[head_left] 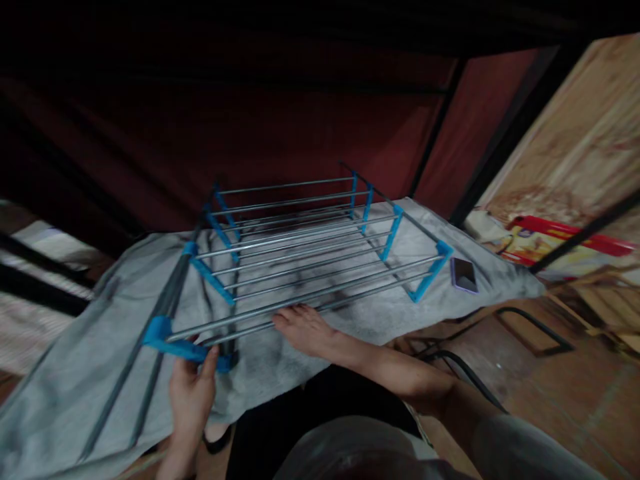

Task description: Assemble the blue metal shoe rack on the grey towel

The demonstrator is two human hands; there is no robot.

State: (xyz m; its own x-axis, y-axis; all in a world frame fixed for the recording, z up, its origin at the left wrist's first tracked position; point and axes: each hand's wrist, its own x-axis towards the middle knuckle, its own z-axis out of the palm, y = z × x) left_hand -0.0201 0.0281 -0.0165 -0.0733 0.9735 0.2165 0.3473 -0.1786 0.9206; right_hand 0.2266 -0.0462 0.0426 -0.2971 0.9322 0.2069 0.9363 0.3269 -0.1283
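Note:
A rack of grey metal rods (pixel 300 257) and blue plastic brackets (pixel 423 277) lies across a grey cloth in front of me. My left hand (pixel 193 393) is closed on the near left blue bracket (pixel 185 350), thumb on its near side and fingers partly hidden beneath. Farther right, my right hand (pixel 306 330) is wrapped over the front rods, its fingertips partly hidden behind them. Long bare tubes (pixel 120 383) extend from the rack's left side toward me.
The grey cloth (pixel 280 380) drapes over the surface under the rack. To the right lies a phone (pixel 464 275). Dark posts (pixel 500 140) and dark red panels (pixel 300 127) stand around it. A red and yellow package (pixel 560 240) sits beyond, at right.

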